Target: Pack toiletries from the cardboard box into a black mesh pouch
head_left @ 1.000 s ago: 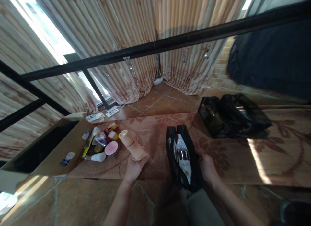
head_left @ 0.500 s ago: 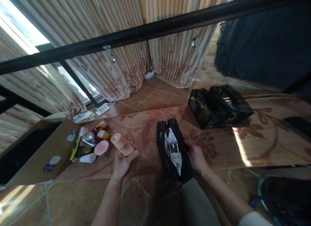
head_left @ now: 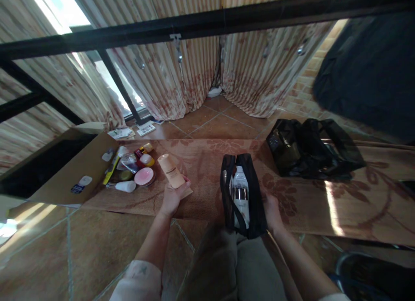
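Patterned rug (head_left: 356, 197), left hand (head_left: 171, 197) still holding bottle (head_left: 171, 171), now upright

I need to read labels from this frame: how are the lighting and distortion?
Head view: the window is blown out; hard sun streaks cross the rug; the black bar bows from wide-angle distortion; the tube in the left hand is evenly lit, its print too small to read; the black pouch held by the right hand is dim.
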{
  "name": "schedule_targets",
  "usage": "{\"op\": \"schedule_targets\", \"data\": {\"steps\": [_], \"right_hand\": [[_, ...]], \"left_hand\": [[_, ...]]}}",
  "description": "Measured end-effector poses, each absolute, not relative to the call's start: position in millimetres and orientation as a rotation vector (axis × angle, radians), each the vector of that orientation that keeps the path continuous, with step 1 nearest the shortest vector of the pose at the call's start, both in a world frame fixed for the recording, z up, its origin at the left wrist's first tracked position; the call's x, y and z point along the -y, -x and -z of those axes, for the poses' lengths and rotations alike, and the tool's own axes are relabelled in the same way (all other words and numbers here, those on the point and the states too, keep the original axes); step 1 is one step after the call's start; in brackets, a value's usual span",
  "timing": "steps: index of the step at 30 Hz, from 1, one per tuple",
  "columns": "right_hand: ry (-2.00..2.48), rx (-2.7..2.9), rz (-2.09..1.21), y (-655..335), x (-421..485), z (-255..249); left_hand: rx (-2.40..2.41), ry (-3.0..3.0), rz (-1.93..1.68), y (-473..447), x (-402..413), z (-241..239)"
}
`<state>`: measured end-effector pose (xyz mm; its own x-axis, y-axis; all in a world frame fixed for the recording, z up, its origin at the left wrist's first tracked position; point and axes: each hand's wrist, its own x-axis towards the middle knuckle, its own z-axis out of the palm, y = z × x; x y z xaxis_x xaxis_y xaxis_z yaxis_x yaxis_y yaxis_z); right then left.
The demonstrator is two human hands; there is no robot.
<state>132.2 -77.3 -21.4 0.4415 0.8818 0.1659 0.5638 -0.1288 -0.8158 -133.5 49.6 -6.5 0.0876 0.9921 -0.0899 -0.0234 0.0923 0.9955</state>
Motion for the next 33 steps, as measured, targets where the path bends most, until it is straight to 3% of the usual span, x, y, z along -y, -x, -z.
{"op": "schedule_targets", "data": {"steps": [25, 33], "right_hand": [[1.768, 1.219, -0.474, -131.8, 79.3, 16.0], [1.788, 1.225, -0.442, -132.1, 79.4, 21.3]], "left_hand": [[-1.265, -1.115, -1.18, 130.1, -48.0, 18.9], [-1.312, -1.383, -1.105, 133.0, -48.9, 22.4]]}}
